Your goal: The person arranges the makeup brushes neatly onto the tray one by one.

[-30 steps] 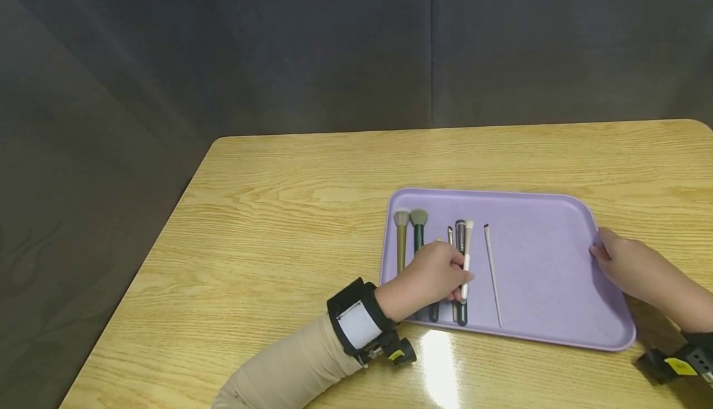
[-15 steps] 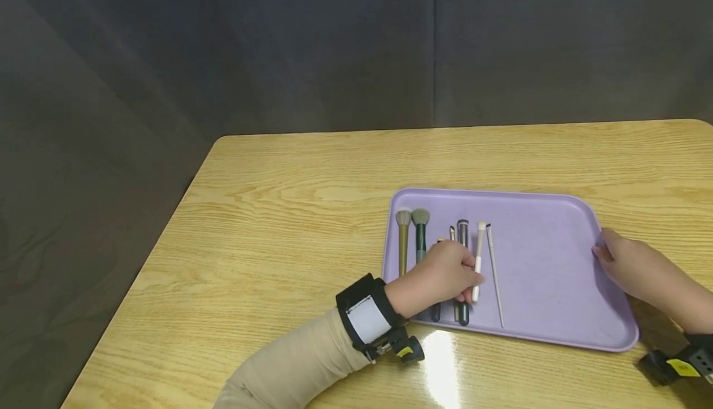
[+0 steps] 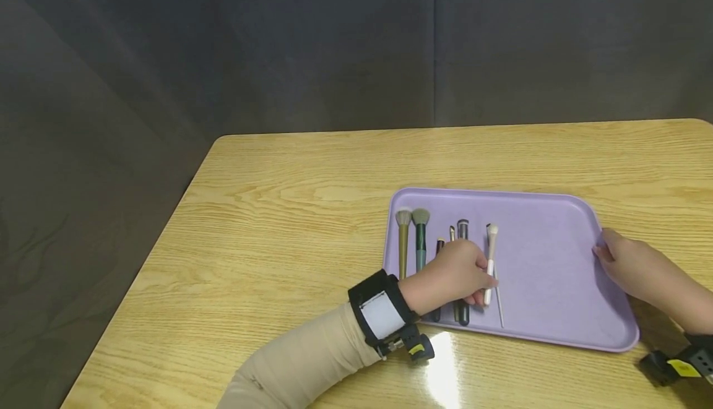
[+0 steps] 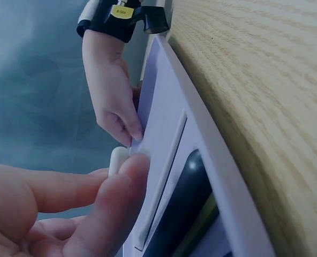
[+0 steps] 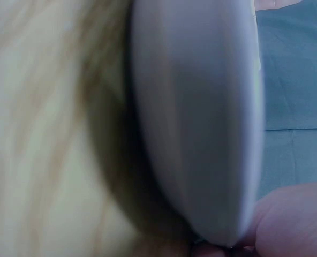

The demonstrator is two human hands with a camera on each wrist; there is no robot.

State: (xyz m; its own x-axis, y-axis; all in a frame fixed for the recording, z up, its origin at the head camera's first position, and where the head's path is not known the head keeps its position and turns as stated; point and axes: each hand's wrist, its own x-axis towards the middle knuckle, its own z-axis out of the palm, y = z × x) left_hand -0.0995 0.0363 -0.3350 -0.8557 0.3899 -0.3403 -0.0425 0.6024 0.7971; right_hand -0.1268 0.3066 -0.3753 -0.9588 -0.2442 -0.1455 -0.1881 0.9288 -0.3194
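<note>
My left hand [image 3: 453,276] pinches a white-handled makeup brush [image 3: 491,251] between thumb and fingers, its pale bristles pointing to the far side. In the left wrist view the rounded white handle end [image 4: 117,159] pokes up past the fingertips. A thin white angled brush [image 3: 499,304] lies in the lilac tray [image 3: 557,260], partly covered by the held one in the head view. At the tray's right edge my right hand [image 3: 632,260] grips the rim, thumb on the inner side; in the right wrist view the tray wall [image 5: 201,123] fills the middle.
Left of the held brush lie an olive-handled brush [image 3: 403,242], a green brush [image 3: 420,236], and several dark or slim brushes such as the black-handled one [image 3: 463,313], partly hidden by my left hand. The tray stands on a wooden table [image 3: 267,211] before a dark curtain [image 3: 334,50].
My left hand has carried the white-handled brush to the right, from beside the black-handled brush to over the thin white brush. My right hand has stayed at the tray rim.
</note>
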